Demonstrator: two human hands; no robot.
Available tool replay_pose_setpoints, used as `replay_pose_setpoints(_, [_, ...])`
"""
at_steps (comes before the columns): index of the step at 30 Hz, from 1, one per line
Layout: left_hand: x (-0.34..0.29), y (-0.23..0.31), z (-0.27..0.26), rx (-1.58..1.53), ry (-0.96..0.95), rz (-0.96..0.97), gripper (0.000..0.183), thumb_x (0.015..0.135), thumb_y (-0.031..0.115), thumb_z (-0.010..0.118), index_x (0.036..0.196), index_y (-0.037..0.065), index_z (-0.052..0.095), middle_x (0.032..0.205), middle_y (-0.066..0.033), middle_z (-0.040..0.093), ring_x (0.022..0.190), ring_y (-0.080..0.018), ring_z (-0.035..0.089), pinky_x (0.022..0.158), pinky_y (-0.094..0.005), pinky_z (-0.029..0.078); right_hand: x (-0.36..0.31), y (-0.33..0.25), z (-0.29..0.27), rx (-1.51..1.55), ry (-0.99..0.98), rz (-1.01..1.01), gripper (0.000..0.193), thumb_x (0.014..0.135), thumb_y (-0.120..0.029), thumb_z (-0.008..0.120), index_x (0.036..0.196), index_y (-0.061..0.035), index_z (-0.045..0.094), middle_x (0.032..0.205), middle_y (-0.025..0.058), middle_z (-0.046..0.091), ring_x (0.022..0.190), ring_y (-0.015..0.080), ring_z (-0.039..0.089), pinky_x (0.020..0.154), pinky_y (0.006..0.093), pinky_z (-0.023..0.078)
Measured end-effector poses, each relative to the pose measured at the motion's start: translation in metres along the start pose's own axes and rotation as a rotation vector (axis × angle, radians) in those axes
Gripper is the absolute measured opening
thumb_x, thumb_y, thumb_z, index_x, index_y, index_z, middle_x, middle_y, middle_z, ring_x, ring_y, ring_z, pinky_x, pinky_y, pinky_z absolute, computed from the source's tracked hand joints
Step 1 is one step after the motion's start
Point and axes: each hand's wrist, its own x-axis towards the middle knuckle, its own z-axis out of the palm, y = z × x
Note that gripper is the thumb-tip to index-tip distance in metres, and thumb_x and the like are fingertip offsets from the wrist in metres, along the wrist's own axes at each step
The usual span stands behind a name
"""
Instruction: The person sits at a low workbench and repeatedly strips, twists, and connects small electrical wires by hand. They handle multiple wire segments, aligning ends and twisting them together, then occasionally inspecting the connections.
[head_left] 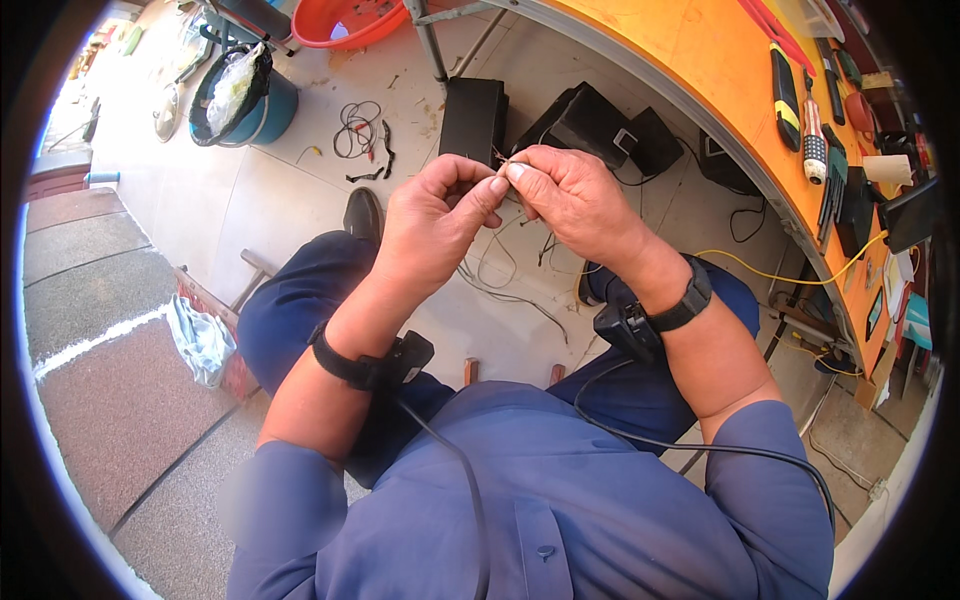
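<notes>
My left hand (440,205) and my right hand (572,195) meet above the floor in front of my knees. Both are closed in a pinch, thumbs and forefingers almost touching. Between the fingertips is a thin wire (502,156) with a short dark, copper-tinted end poking out; most of it is hidden by the fingers. Below the hands, thin grey cables (495,285) trail over the pale tiles, and I cannot tell whether they join the pinched wire. Each wrist wears a black strap with a small box and a cable.
An orange workbench (690,60) curves along the right, carrying a yellow-black utility knife (786,100) and a screwdriver (813,150). Black boxes (473,115) stand beneath it. A coiled cable (357,130), a teal bucket (270,115) and a red basin (345,35) are on the floor.
</notes>
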Motion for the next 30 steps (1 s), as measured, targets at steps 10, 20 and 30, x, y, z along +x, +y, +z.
replay_pose_setpoints(10, [0.007,-0.007,0.0,0.835,0.227,0.77,0.012,0.085,0.008,0.075,0.09,0.007,0.064,0.078,-0.0091,0.064,0.065,-0.0296,0.064,0.055,-0.0357,0.05,0.001,0.006,0.01,-0.14,0.144,-0.128,0.023,0.098,-0.02,0.06,0.089,-0.0002,0.064,0.075,0.0174,0.061,0.068,0.0314,0.058,0.064,0.0393,0.047])
replay_pose_setpoints(20, [-0.012,-0.009,0.013,0.573,-0.229,0.334,0.015,0.089,0.016,0.073,0.087,0.003,0.066,0.08,-0.014,0.067,0.07,-0.0326,0.066,0.063,-0.0404,0.052,0.004,0.01,0.006,0.311,0.144,-0.011,0.027,0.107,-0.024,0.053,0.098,-0.0026,0.068,0.075,0.0001,0.063,0.07,0.0073,0.059,0.063,0.024,0.048])
replay_pose_setpoints(30, [0.007,0.008,-0.018,-0.17,-0.045,0.097,0.017,0.099,0.014,0.067,0.111,0.002,0.068,0.087,-0.0009,0.069,0.078,-0.0053,0.064,0.06,-0.0183,0.046,-0.003,-0.005,-0.001,0.421,-0.162,0.109,0.032,0.107,-0.028,0.053,0.096,-0.0003,0.066,0.068,-0.0025,0.05,0.06,0.0059,0.044,0.058,0.0224,0.044])
